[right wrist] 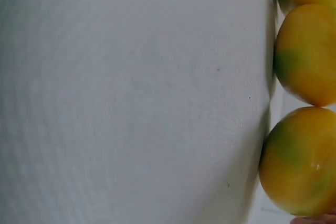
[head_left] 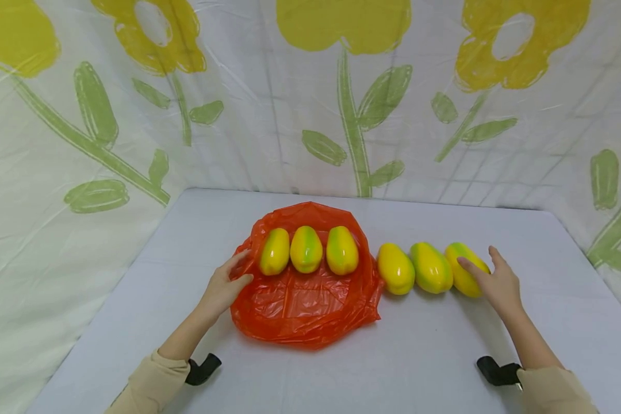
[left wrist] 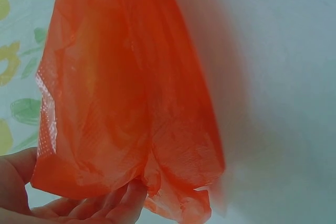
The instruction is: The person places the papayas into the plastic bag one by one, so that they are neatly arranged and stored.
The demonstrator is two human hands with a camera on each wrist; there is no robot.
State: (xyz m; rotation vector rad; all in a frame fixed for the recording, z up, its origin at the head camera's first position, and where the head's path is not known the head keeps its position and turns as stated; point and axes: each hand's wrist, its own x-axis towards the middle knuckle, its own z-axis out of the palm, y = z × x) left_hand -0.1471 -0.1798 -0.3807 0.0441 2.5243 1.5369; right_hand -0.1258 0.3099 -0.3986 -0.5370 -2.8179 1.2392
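Three glossy yellow-green papayas (head_left: 306, 249) lie side by side in a red plastic bag (head_left: 300, 299), spread with its mouth wide. My left hand (head_left: 222, 287) is at the bag's left edge, thumb and fingers apart. In the left wrist view, its fingers (left wrist: 126, 203) touch the crumpled bag side, which partly hides them. Three more papayas (head_left: 431, 268) sit in a row right of the bag. My right hand (head_left: 499, 284) is at the rightmost papaya (head_left: 460, 253), thumb over its near side and fingers extended past its right end. The right wrist view shows papayas (right wrist: 304, 161) and barely a fingertip.
A white cloth covers the table (head_left: 419, 356). Behind it hangs a white curtain (head_left: 238, 144) printed with yellow flowers and green leaves. Black wrist devices (head_left: 203, 369) show beneath both sleeves.
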